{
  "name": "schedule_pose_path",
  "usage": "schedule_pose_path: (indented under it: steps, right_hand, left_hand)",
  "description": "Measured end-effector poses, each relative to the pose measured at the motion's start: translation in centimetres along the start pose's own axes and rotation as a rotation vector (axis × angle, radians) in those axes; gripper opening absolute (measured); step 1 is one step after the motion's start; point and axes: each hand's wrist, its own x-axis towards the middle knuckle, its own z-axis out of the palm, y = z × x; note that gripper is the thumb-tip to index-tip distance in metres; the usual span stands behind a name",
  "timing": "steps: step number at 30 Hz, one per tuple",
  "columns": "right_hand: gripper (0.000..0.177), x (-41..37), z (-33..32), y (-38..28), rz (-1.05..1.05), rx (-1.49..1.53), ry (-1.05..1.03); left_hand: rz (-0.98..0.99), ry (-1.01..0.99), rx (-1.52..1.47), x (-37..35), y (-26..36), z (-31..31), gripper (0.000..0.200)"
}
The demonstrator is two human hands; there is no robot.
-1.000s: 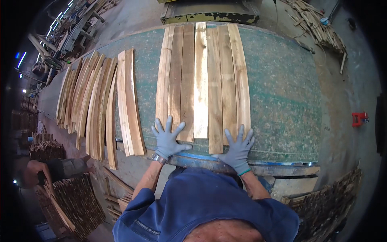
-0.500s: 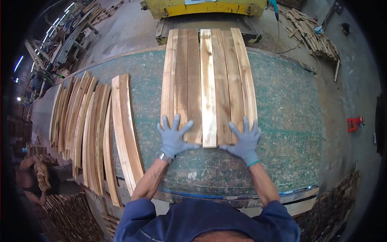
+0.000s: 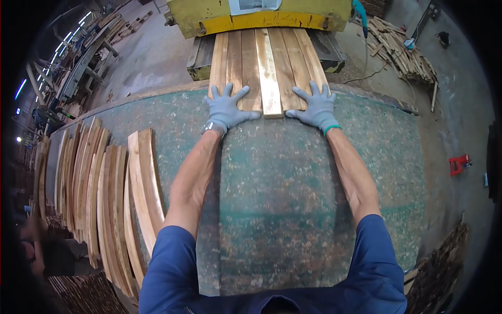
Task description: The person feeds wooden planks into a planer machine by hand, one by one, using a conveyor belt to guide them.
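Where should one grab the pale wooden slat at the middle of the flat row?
Pale wooden slat: probably take its near end, from the person's side. That end juts just past the darker wooden slats boxing its long edges; the far end meets the yellow machine.

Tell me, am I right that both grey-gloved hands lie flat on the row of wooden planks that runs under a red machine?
Not quite: the head view shows a yellow metal machine, not a red one. The rest holds: the grey-gloved left hand and right hand lie flat on the row of wooden planks running under it.
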Motion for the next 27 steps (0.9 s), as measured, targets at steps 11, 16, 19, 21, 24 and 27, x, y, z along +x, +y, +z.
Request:
schedule_pose_path:
  steps: [11,16,19,21,24,27]
  right_hand:
    - [0.091,11.0,3.6,0.3,-0.002,-0.041,0.132]
    - [0.092,13.5,4.1,0.1,-0.019,-0.061,0.131]
    - [0.093,15.1,4.5,-0.1,-0.021,-0.070,0.118]
    - [0.094,16.2,4.6,-0.2,-0.026,-0.069,0.093]
    - [0.095,17.4,4.4,-1.2,0.001,-0.117,0.034]
    - [0.097,16.9,1.8,-3.3,0.088,-0.250,-0.035]
  left_hand:
    - [-0.011,0.036,0.056,10.3,-2.6,2.3,0.101]
    - [-0.017,-0.011,0.069,12.2,-3.3,2.1,0.104]
    - [-0.012,-0.009,0.051,13.6,-4.2,2.6,0.107]
    - [-0.012,-0.024,0.010,14.3,-4.7,2.5,0.108]
    - [-0.023,0.005,0.033,15.4,-5.6,3.2,0.109]
    - [-0.062,0.027,0.135,15.2,-4.8,1.7,0.109]
